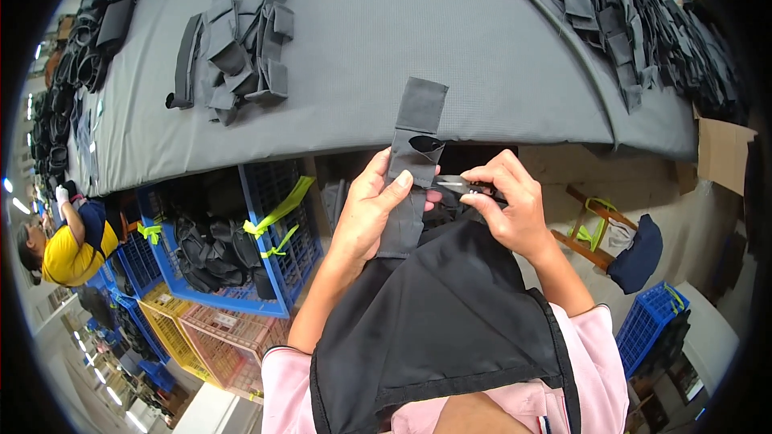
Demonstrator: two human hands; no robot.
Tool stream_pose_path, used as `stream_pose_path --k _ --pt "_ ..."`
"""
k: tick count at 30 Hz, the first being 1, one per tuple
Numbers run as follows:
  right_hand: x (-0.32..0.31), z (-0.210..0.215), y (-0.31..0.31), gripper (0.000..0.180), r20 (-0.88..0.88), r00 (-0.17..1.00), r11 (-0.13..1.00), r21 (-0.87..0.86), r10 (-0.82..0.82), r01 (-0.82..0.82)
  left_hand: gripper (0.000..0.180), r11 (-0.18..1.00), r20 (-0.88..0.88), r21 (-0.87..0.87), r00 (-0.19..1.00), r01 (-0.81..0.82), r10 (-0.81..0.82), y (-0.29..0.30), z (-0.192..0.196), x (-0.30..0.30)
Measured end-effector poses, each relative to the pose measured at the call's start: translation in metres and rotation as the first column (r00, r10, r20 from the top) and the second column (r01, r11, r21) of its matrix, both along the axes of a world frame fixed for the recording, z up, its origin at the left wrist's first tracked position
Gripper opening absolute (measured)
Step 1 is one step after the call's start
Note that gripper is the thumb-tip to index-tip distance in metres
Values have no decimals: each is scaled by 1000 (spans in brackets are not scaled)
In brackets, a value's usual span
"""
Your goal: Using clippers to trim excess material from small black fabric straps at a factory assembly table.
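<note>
My left hand (371, 207) pinches a long dark grey fabric strap (418, 133) and holds it upright in front of the table edge. My right hand (508, 205) grips small thread snips (460, 186), whose metal blades point left and touch the strap's edge just below a dark oval opening. A black apron (438, 321) covers my lap beneath both hands.
A grey padded table (386, 48) spreads ahead, with a pile of grey straps (237, 44) at its left and rows of dark pieces (619, 16) at its right. Blue crates (241, 249) with black bags stand below. A person in yellow (68, 249) sits far left.
</note>
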State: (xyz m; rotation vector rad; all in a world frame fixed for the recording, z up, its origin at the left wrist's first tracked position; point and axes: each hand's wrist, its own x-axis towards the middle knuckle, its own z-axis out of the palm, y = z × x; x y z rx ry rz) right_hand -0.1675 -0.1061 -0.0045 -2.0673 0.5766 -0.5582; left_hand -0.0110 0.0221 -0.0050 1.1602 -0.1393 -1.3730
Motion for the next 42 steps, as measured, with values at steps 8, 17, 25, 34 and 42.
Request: stream_pose_path --k 8,17,25,34,42 --pt "11 2 4 26 -46 998 989 -137 54 -60 33 997 -1 -66 999 -51 51 -2 -1 -5" --pt "12 0 9 23 5 1000 930 -368 21 -17 36 998 -17 -25 998 -59 58 -3 0 -7" --pt "14 0 8 22 16 1000 955 -296 -18 22 37 996 -15 5 995 -94 94 -11 -4 -8" --pt "6 -2 -11 23 108 977 965 -165 -186 202 37 995 -5 -92 999 -48 48 -8 -3 -10" --pt "20 -7 -15 26 80 989 923 -357 -121 142 44 995 -5 -103 1000 -17 17 -8 2 -13"
